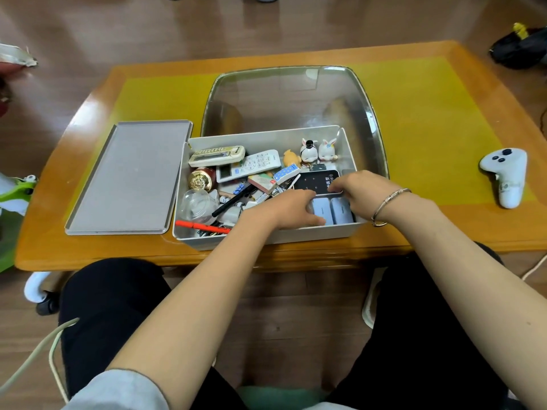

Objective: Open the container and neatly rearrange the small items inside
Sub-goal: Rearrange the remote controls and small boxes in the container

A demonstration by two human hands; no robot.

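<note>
— container (266,236) is sitting open at the table's near edge, lid (124,176) lying beside it.
— left hand (291,210) is pressing curled on the grey packs (333,210); right hand (359,186) is pinching the black device (315,182). best sliding them flush before the remotes (248,164) behind.

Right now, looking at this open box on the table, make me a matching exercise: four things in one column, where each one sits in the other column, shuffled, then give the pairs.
Things:
1. grey lid
2. rabbit figurines
3. orange pen
4. white controller

Places:
A. inside the box, far right corner
B. on the table, right of the box
C. flat on the table, left of the box
D. inside the box, near left corner

Pairs: 1-C, 2-A, 3-D, 4-B
</note>
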